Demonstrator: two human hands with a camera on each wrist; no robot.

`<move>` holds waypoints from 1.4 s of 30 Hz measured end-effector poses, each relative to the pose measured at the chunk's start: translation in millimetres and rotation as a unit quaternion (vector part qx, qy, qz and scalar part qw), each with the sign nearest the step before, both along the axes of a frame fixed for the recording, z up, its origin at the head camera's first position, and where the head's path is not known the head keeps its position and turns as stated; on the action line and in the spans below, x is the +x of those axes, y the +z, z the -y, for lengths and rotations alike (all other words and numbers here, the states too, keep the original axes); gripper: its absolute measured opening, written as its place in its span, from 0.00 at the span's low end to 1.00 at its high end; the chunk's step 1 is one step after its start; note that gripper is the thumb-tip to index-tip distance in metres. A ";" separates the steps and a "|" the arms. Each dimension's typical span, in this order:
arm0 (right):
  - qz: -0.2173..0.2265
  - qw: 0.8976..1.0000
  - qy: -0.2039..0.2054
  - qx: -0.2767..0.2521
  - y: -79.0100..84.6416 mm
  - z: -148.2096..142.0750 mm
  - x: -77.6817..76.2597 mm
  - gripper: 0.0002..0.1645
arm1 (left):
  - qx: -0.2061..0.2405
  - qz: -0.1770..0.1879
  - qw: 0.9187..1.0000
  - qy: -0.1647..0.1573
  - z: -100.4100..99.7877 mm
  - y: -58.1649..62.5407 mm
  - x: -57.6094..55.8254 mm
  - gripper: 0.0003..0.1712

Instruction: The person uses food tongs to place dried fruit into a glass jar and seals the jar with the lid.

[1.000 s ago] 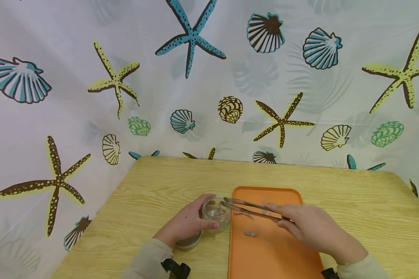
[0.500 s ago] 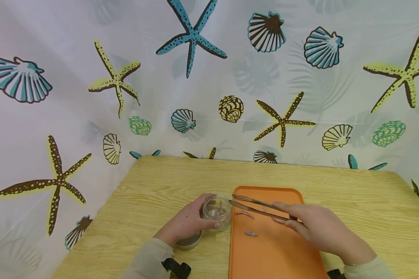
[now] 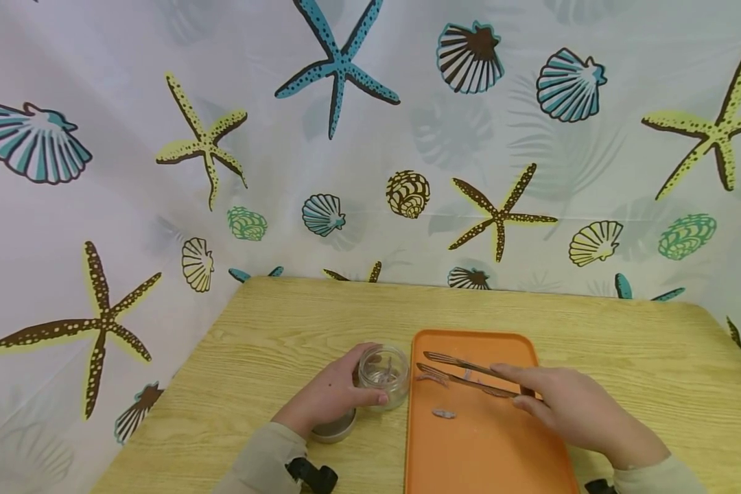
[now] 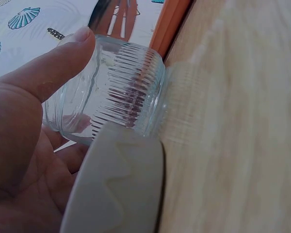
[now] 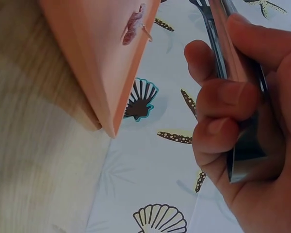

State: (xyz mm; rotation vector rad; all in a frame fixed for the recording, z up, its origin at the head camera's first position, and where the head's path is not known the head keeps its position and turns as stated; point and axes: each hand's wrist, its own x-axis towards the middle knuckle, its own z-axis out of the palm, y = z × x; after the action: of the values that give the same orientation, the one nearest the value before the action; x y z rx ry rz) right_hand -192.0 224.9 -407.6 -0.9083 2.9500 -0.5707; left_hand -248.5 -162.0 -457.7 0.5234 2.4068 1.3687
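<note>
1. The left hand [image 3: 336,394] is wrapped round a clear glass jar [image 3: 383,401], unlidded and upright at the lower centre of the frame. If that hold slackened, the smooth glass could slip or tip, and the dried bits inside could spill.

2. The right hand [image 3: 571,412] grips metal tongs [image 3: 484,388], right of centre; the two arms stand apart, with nothing visibly clamped between the tips. Squeezed off-line, they could close beside the pinkish dried shrimp-like piece [image 3: 432,377] under the tips, because it is thin and curved. Whether the tips touch it, I cannot tell.

3. Pressed too hard, the slotted tips could crush or flick such a piece, which looks light and brittle.

4. A grey piece [image 3: 444,414] lies lower on the orange tray [image 3: 481,456], below the tongs; a low sweep could knock it aside.

5. The jar stands just beside the tray's left edge, so a piece carried across on a loose pinch could drop into that gap.

6. The round lid [image 3: 335,429], at lower centre beneath the left hand, could get nudged if that wrist shifted.
</note>
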 end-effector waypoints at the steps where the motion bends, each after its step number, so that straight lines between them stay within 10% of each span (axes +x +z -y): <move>1: 0.003 1.000 -0.003 0.002 -1.1 -0.2 -0.3 0.31 | 0.000 0.000 1.000 -0.001 -0.2 -0.1 0.0 0.51; 14: 0.049 0.999 -0.013 0.015 -10.6 -5.5 -5.6 0.31 | -0.005 -0.002 1.000 0.001 -0.4 -0.6 -0.8 0.50; 42: -0.031 0.999 -0.022 0.000 -1.7 -10.4 -1.7 0.32 | 0.004 -0.002 1.000 -0.005 -0.1 0.6 0.5 0.50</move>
State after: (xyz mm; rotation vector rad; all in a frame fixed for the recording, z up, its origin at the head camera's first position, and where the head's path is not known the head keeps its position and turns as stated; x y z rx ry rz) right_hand -193.7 235.3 -409.4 -0.8788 3.0329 -0.5538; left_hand -248.0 -161.9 -457.1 0.5396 2.4005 1.3743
